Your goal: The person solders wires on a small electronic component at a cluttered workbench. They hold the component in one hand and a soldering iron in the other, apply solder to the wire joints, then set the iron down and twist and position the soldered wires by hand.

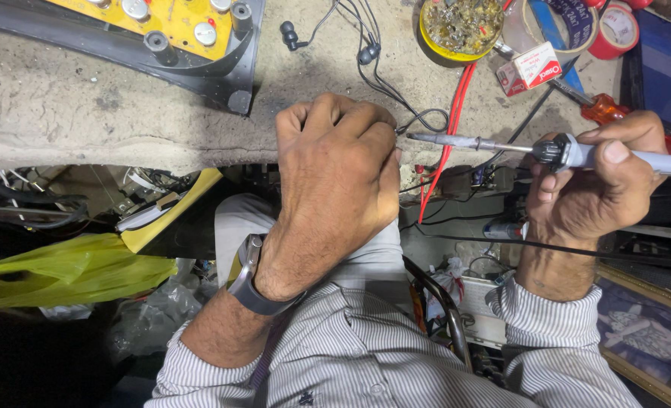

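At the counter (pixel 86 113) edge, the left hand (pixel 335 174) is curled into a tight fist, its fingertips pinched on a thin black wire (pixel 424 117) that loops out just beside the knuckles. What exactly sits between the fingertips is hidden by the hand itself. The right hand (pixel 592 189) has its grip closed around the pale handle of a soldering iron (pixel 501 143), held level, with the metal tip pointing at the left fingers and just short of them.

As a judgement, the joint looks not yet made: the tip is near the wire but apart from it, and no solder shows on the tip. The wire is held ready, so the positioning seems done and the touching-in is left.

Farther back, a round yellow tin (pixel 460 29) holds a dull, lumpy mass flecked with metal bits, likely flux or solder scraps. Beside it lie a small red-and-white box (pixel 529 68), tape rolls (pixel 615 29), an orange-handled screwdriver (pixel 600 108) and black earphones (pixel 328 38). A red wire (pixel 456 106) runs down from the tin over the counter edge.
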A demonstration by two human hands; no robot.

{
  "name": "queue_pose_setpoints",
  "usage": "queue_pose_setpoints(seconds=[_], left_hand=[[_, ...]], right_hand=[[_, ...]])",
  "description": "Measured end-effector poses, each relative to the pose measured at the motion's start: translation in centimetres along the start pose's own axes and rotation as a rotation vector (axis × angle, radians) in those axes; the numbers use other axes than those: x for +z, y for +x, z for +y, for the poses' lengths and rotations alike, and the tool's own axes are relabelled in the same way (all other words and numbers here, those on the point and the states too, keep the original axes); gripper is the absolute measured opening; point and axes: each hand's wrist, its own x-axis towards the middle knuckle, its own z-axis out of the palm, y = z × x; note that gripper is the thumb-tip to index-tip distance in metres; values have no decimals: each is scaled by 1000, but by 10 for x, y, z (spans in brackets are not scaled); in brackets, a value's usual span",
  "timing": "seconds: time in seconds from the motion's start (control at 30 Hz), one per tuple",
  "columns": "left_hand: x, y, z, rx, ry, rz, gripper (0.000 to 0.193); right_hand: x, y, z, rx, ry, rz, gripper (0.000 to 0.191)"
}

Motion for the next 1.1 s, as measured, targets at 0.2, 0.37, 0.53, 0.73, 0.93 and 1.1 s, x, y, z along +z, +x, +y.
queue_pose_setpoints(seconds=[0.2,0.37,0.53,0.73,0.93,1.1], left_hand=[[0,0,0,2,8,-2,9],[-1,0,-1,6,13,-3,10],[0,0,-1,2,19,-16,9],[-3,4,4,1,20,-11,9],[0,7,3,-13,7,-19,12],[2,11,2,-8,-2,-21,11]], right_hand=[[5,1,-1,4,6,15,23],[6,2,-1,-16,-30,0,29],[0,3,3,-24,23,-13,27],[-3,4,1,-33,52,-33,30],[21,5,6,-164,-159,-181,50],[50,16,13,-256,-321,-323,41]])
